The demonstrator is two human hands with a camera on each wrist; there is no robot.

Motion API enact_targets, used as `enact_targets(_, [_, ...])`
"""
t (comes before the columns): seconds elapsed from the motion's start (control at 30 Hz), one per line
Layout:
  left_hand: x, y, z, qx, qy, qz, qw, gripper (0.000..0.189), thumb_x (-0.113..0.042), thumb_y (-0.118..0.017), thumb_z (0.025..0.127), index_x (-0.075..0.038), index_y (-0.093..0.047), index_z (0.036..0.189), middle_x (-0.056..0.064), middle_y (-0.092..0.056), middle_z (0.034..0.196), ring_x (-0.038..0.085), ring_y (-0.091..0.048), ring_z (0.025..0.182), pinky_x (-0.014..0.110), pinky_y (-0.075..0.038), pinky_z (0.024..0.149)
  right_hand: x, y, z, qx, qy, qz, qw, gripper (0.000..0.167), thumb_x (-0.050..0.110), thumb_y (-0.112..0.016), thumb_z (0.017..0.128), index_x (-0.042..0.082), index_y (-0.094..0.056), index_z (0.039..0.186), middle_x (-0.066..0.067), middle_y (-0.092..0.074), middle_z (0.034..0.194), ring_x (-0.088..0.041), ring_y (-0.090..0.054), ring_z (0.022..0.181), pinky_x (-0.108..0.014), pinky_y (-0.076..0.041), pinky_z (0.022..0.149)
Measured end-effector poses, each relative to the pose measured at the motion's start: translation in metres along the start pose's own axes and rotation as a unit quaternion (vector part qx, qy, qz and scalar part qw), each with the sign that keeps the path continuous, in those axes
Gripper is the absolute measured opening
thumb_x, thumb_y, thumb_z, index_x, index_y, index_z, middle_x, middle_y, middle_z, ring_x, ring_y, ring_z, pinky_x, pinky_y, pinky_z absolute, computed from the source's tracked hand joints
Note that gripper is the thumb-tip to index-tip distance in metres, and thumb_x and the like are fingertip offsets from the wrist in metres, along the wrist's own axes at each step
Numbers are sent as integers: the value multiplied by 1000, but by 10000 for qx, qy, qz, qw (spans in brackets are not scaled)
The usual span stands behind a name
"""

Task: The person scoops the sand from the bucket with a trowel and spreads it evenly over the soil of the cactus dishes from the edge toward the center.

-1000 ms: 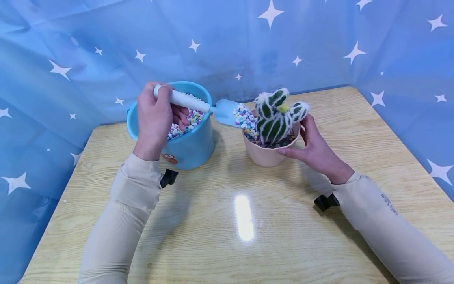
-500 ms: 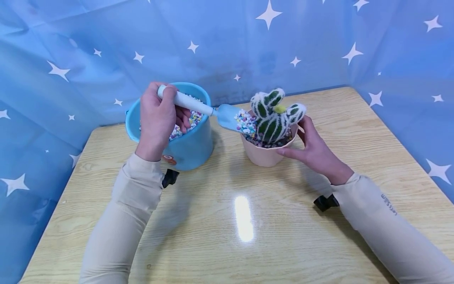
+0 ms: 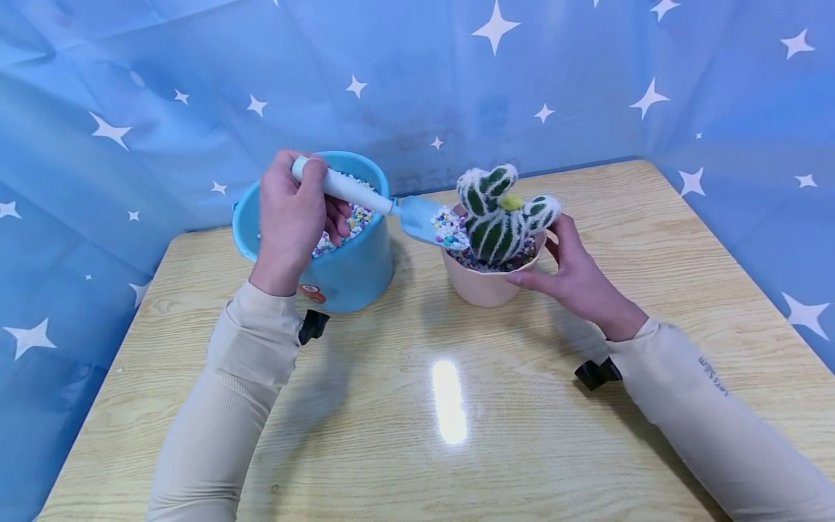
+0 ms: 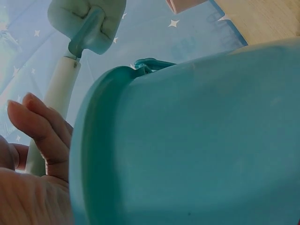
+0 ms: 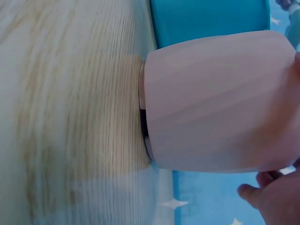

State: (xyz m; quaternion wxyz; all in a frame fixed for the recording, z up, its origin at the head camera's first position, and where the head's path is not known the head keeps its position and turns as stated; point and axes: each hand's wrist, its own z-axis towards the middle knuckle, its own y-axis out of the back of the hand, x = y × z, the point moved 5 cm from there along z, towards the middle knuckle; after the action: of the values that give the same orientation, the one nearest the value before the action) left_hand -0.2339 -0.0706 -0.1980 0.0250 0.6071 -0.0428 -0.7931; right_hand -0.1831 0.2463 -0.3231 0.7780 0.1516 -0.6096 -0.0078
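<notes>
My left hand (image 3: 287, 214) grips the white handle of a small garden trowel (image 3: 355, 193), held above the rim of a light blue bucket (image 3: 355, 272). The trowel's blue blade bears a heap of coloured pebbles (image 3: 450, 226). Its tip meets or overhangs the left rim of a pale pink flower pot (image 3: 479, 286); I cannot tell which. A fuzzy green-and-white toy cactus (image 3: 493, 235) stands in the pot among pebbles. With thumb in front and fingers behind, my right hand (image 3: 580, 279) holds the pot's right rim. The pot's side fills much of the right wrist view.
Bucket and pot stand a short way apart on a wooden table (image 3: 391, 435). More coloured pebbles (image 3: 359, 220) lie inside the bucket. A blue curtain with white stars (image 3: 417, 87) hangs close behind the table and along its sides.
The trowel blade has shifted slightly right and lower at the pot's rim, pebbles still on it. The cactus has moved a little left. My right hand keeps its place on the pot.
</notes>
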Motion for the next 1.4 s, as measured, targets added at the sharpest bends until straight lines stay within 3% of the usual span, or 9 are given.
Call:
enact_targets(0.33, [-2, -3, 0, 84, 1, 235, 9997, 18, -19, -43, 104, -2, -44, 99, 19, -59, 64, 22, -53, 38, 30, -52, 37, 1, 0, 2, 144, 134, 123, 9997, 88, -4, -74, 84, 17, -21, 150, -4, -21, 153, -19, -15, 143, -51, -10, 119])
enact_targets(0.63, [-5, -7, -1, 125, -128, 277, 9995, 22, -23, -47, 104, -2, -44, 98, 20, -58, 61, 24, -52, 37, 31, -49, 35, -1, 0, 1, 54, -23, 35, 10000, 90, -1, -76, 83, 16, -19, 150, -3, -18, 151, -21, -15, 142, -52, -13, 119])
enact_targets(0.87, [-7, -9, -2, 204, -251, 295, 9990, 25, -25, -48, 104, -2, -44, 96, 20, -57, 61, 25, -51, 36, 33, -48, 33, 0, -1, 3, 181, 246, 146, 9994, 85, -5, -74, 84, 17, -23, 149, -3, -24, 151, -18, -18, 142, -51, -11, 119])
enact_targets(1.1, [-8, -10, -4, 234, -289, 606, 9975, 26, -27, -47, 104, -3, -45, 96, 20, -58, 61, 25, -50, 37, 32, -48, 34, 0, -3, 2, 63, 44, -42, 10000, 90, -1, -76, 83, 17, -19, 150, -2, -18, 151, -20, -16, 141, -52, -13, 118])
enact_targets(1.4, [-10, -14, -3, 301, -217, 659, 9971, 30, -31, -50, 104, -3, -45, 96, 19, -59, 61, 24, -50, 36, 31, -45, 32, 3, -1, 1, 164, 314, -117, 9993, 85, -6, -70, 86, 14, -18, 151, -5, -20, 154, -20, -14, 144, -52, -11, 119])
